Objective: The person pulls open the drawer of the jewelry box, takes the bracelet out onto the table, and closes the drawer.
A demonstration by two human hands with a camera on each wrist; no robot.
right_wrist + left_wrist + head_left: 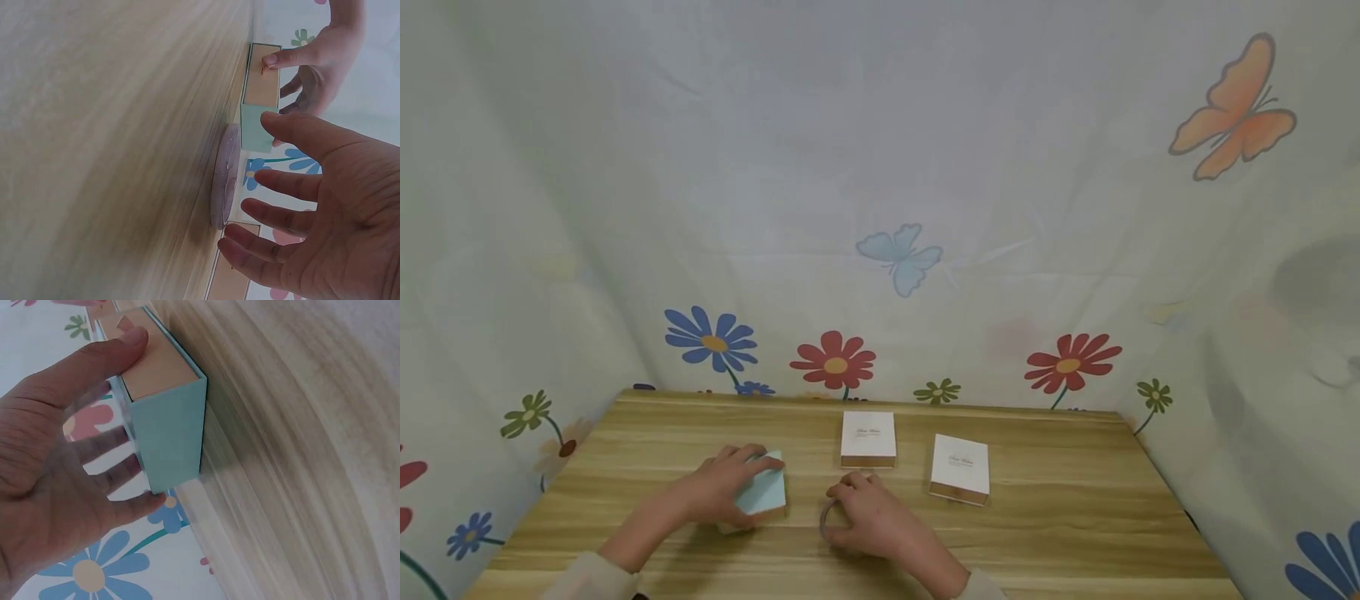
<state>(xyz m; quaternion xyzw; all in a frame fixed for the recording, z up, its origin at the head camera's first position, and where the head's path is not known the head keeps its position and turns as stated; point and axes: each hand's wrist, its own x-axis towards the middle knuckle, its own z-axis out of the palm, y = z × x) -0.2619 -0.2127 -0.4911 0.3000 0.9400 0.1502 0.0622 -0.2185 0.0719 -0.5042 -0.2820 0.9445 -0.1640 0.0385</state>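
My left hand (718,492) grips a pale blue box (767,490) at the left of the table. In the left wrist view its thumb presses the box's tan side (159,365), while the other fingers reach round the far side. A little to the right, my right hand (880,518) is held low beside a pale, see-through round thing (219,181) lying on the table. In the right wrist view the fingers of that hand are spread, with nothing gripped between them. What kind of thing the round one is, I cannot tell.
Two white boxes with tan sides stand on the wooden table (1075,517): one at the back middle (868,433), another further right (961,465). A white curtain (775,167) with flowers and butterflies hangs behind the table and along its sides.
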